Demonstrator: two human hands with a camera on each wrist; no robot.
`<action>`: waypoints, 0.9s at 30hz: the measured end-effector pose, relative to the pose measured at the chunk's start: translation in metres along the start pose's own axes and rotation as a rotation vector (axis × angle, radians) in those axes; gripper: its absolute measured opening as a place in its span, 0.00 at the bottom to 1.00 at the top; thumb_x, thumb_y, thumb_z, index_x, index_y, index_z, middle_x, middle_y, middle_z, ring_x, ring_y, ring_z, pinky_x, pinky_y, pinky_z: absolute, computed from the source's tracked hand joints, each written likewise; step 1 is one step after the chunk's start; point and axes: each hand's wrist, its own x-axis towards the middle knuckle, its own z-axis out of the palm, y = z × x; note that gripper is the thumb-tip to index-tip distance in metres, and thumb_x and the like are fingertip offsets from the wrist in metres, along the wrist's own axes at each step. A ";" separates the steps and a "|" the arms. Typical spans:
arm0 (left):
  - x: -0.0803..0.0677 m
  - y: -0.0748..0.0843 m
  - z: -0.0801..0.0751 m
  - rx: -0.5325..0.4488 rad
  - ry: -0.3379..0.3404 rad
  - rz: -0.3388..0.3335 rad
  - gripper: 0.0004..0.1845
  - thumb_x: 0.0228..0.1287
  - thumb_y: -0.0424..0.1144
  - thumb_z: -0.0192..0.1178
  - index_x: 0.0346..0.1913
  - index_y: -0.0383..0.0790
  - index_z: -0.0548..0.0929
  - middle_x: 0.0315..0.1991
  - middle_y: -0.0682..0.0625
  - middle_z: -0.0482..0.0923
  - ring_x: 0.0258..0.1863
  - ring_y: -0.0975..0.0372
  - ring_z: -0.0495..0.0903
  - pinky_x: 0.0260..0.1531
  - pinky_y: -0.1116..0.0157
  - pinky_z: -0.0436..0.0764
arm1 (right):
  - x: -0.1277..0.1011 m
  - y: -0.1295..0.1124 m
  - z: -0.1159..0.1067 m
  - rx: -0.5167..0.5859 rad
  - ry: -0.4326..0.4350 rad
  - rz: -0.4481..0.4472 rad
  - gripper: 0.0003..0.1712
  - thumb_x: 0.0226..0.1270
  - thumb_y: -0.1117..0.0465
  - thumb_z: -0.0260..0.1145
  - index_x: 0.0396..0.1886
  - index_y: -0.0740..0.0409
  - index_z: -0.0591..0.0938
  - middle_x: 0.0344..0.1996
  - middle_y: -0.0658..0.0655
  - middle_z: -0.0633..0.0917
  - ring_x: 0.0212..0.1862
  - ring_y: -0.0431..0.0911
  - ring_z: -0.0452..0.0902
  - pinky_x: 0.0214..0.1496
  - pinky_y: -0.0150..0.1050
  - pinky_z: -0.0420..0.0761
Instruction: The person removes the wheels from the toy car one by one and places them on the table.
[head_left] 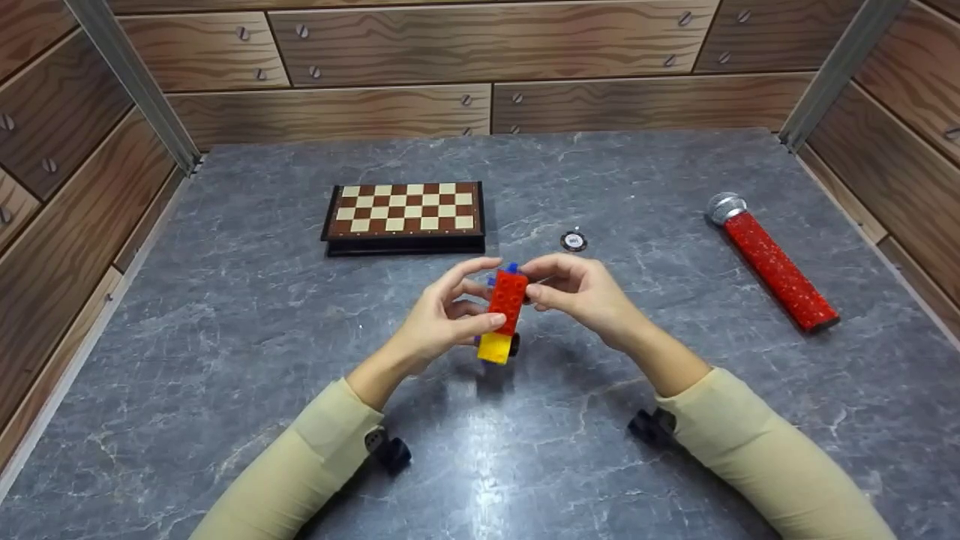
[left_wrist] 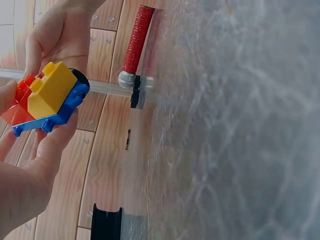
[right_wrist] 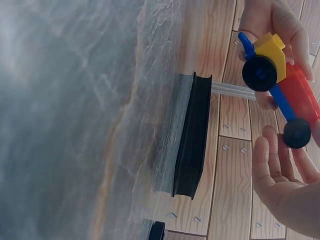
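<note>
1. Over on the left of the grey stone table [head_left: 225, 315] sits a folded chessboard [head_left: 405, 216], checkered face up, lying flat and well back from the hands.
2. Here's the left hand [head_left: 442, 319], raised above the middle of the table, fingers curled round the toy car [head_left: 504, 311]; the thumb presses its near side and the fingertips wrap over the top.
3. The toy car is held in the air between both hands, clear of the table. It's built of bricks: red block on top, yellow block at the near end, blue base underneath, black wheels showing in the right wrist view.
4. The right hand [head_left: 581, 292] closes in from the other side, fingertips pinching the far end of the car, palm cupped beside the wheels.
5. Just behind the hands, a small round disc [head_left: 573, 241] lies flat on the table, near the chessboard's right edge but apart from it.
6. Far right, a red glittery microphone [head_left: 772, 262] lies on its side, silver head pointing away toward the back wall, well apart from everything else.
</note>
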 end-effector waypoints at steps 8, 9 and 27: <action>0.000 0.001 0.000 0.007 -0.013 0.011 0.29 0.58 0.33 0.65 0.63 0.46 0.70 0.46 0.38 0.72 0.38 0.49 0.80 0.28 0.54 0.83 | 0.001 0.001 0.000 -0.003 0.009 0.015 0.18 0.61 0.65 0.65 0.49 0.69 0.77 0.42 0.62 0.81 0.40 0.53 0.80 0.43 0.46 0.81; 0.000 0.000 0.000 -0.001 -0.013 0.014 0.29 0.57 0.32 0.65 0.63 0.45 0.70 0.46 0.38 0.72 0.38 0.49 0.80 0.28 0.54 0.83 | 0.001 0.001 0.000 -0.002 0.007 0.014 0.18 0.61 0.64 0.66 0.49 0.69 0.78 0.42 0.62 0.82 0.40 0.54 0.79 0.43 0.46 0.81; 0.000 0.000 -0.001 -0.087 0.001 0.045 0.29 0.57 0.31 0.65 0.62 0.44 0.70 0.48 0.37 0.73 0.38 0.48 0.81 0.23 0.61 0.81 | 0.000 0.002 -0.001 0.008 -0.045 0.046 0.20 0.63 0.63 0.64 0.51 0.72 0.77 0.38 0.60 0.84 0.34 0.48 0.81 0.41 0.43 0.81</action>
